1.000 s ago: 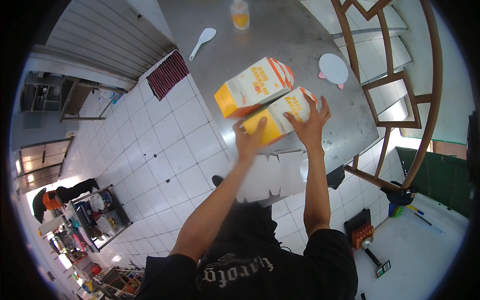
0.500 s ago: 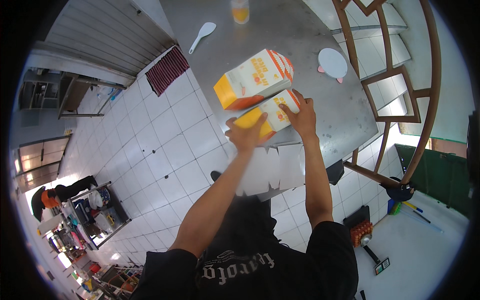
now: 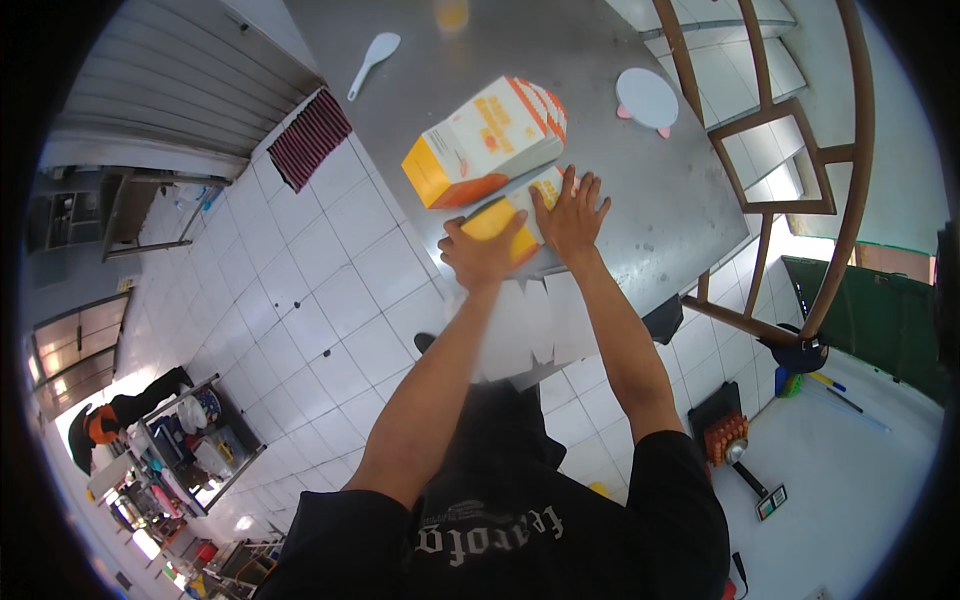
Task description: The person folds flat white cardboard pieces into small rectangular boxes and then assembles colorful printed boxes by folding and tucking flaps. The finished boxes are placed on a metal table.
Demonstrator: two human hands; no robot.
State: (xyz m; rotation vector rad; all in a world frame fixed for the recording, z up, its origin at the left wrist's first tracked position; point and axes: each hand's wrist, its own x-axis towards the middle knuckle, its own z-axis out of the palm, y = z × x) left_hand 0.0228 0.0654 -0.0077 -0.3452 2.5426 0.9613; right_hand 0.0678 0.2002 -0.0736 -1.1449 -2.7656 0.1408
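Two orange and white cardboard boxes lie on the grey metal table (image 3: 640, 190). The left hand (image 3: 484, 252) grips the near box (image 3: 510, 215). The right hand (image 3: 572, 213) presses flat on it, fingers spread. The far box (image 3: 480, 145) lies alone.

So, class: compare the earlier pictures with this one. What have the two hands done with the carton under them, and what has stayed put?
The right hand, earlier spread at the far end of the flat yellow carton, now presses flat on top of it. The left hand has kept hold of its near end. The second carton, white spoon and round white lid lie on the steel table as before.
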